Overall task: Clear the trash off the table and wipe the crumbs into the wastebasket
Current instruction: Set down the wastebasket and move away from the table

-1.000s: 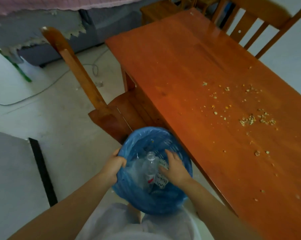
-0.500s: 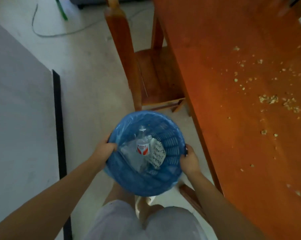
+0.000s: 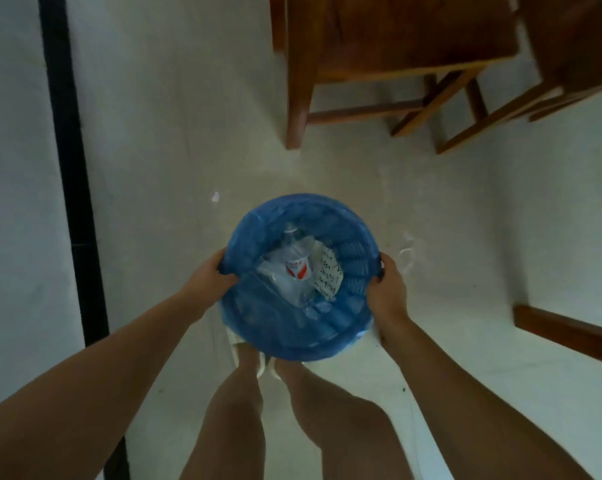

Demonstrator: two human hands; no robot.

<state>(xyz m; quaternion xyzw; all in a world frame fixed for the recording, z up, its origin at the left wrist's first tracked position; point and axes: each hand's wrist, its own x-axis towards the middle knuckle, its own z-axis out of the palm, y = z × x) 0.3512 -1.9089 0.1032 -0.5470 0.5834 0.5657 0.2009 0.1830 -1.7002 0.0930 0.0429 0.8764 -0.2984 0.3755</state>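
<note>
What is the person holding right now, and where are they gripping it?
The blue wastebasket, held by its rim: the left hand grips the left side and the right hand the right side.

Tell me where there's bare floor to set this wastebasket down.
Bare floor lies between the wastebasket and the chair, and left toward the black strip. It is crowded beneath the basket, by the feet, and under the chair legs.

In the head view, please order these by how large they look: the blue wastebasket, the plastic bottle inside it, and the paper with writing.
1. wastebasket, largest.
2. plastic bottle, lying inside it.
3. paper, beside the bottle, smallest as seen; part of it may be hidden.
</note>
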